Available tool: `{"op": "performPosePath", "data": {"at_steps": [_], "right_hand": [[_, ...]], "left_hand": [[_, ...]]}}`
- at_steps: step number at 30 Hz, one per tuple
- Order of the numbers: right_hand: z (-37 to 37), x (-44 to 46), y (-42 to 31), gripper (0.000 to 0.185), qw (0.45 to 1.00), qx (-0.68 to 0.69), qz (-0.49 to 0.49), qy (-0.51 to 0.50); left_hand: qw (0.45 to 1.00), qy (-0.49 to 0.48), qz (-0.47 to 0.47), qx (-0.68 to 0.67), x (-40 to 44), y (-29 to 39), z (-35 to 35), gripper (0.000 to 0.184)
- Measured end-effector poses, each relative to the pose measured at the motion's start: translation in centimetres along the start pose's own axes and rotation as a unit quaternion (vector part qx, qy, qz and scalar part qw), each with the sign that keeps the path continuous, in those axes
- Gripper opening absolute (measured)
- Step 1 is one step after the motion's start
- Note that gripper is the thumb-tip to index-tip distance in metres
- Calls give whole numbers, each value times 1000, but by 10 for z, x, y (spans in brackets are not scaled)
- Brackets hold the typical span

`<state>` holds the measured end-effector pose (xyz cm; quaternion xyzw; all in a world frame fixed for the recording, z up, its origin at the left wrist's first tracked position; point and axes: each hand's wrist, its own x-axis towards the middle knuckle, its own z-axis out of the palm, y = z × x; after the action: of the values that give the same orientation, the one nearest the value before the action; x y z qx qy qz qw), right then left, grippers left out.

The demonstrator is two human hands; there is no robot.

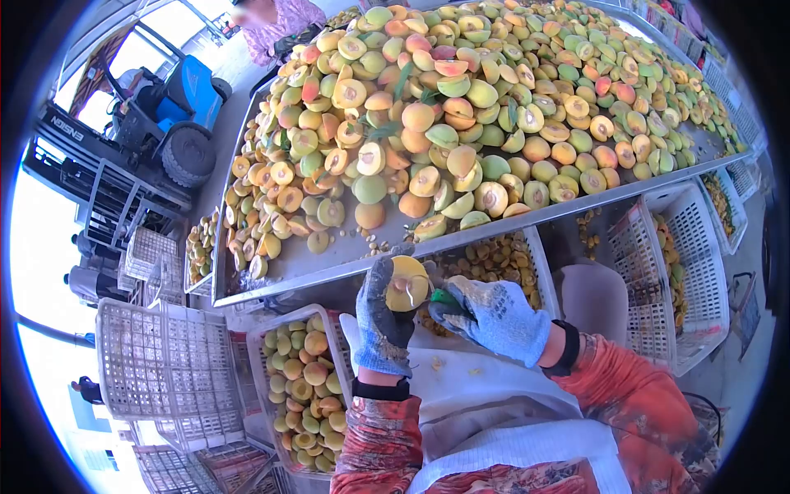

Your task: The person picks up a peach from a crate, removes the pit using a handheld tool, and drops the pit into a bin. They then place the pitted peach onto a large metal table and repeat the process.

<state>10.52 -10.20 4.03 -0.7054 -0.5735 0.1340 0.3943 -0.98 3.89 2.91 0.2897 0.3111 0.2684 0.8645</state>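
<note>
My left hand [383,325], in a grey-and-blue coated glove, is closed around a halved peach [407,282] with its pale cut face showing. Just to the right, my right hand [504,319], gloved alike, grips a small tool with a green handle [445,301]. The working end is too small to make out and lies close to the peach's right edge. Both hands are in front of the near rim of a metal table [362,265], heaped with halved and whole-looking peaches [418,117]. Some cut faces still show the stone; a few green leaves lie among them.
Below the hands stands a crate [539,272] of stones and scraps. At lower left, another crate [253,354] holds peaches. White baskets [164,362] are stacked further left; another basket [695,272] stands right. A blue forklift [193,90] and a person [284,25] are beyond.
</note>
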Motion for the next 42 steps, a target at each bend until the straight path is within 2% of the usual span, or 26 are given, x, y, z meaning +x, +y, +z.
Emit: {"op": "performPosePath", "data": {"at_steps": [1,3,9,11,13,14,15,17,18,20,21,23,24,25,27,29,31,33,34,35,36,39,41,42], "right_hand": [[4,1,-4,36,1000,-28,-2,-4],[4,-2,-16,34,1000,-21,-6,6],[10,-11,-22,33,998,-30,-21,59],[3,-13,-23,34,999,4,27,33],[-4,-14,-19,34,998,45,36,35],[-7,-17,-17,35,994,87,49,39],[-9,-21,-12,35,994,87,49,38],[-10,-31,1,37,995,69,69,-13],[-8,-36,8,37,995,68,70,-10],[-2,-44,15,42,999,29,4,17],[-3,-47,13,42,999,29,7,20],[-9,-50,5,43,998,31,62,13],[-12,-50,3,43,997,30,63,16],[-13,-50,1,41,996,26,80,3],[-11,-49,1,39,995,21,96,-11],[-4,-47,4,36,993,9,-40,113],[-10,-42,-3,34,995,-10,-44,85],[-13,-36,-12,33,997,-27,-54,57],[-12,-34,-16,33,996,-54,-59,42],[-12,-30,-18,33,994,-80,-65,27],[-11,-28,-21,33,994,-80,-68,24],[-8,-22,-25,41,991,-113,-75,-2],[-4,-20,-23,41,975,-199,-99,16],[-1,-19,-21,41,975,-199,-100,14]], "left_hand": [[1000,0,3,-3,-6,-3,1,39],[993,30,110,38,-16,-7,6,41],[990,-14,138,16,-47,-4,33,41],[990,-24,140,13,-50,-4,31,42],[990,-12,135,45,-48,-5,18,49],[985,-2,127,116,-48,0,10,53],[942,15,197,269,-29,-7,-15,54],[856,4,183,484,-13,-3,-42,58],[855,1,183,484,-15,1,-40,58],[936,-61,177,300,-25,12,-30,52],[935,-64,175,301,-27,16,-30,52],[984,2,136,119,-30,22,-31,48],[991,-21,126,30,-32,22,-31,45],[991,-22,125,31,-32,18,-28,45],[984,-28,77,-160,-33,5,-19,50],[993,-90,55,-57,-34,-4,-27,52],[991,-105,45,-63,-31,-16,-32,51],[992,10,17,-122,-32,-20,-30,42],[996,22,83,-12,-33,-22,-27,35],[996,23,86,-14,-34,-22,-25,35],[996,-16,85,-21,-36,-21,-24,33],[988,-64,125,61,-47,-18,-14,39],[966,-54,180,176,-49,-18,-16,38],[951,-42,205,227,-48,-18,-18,40]]}}
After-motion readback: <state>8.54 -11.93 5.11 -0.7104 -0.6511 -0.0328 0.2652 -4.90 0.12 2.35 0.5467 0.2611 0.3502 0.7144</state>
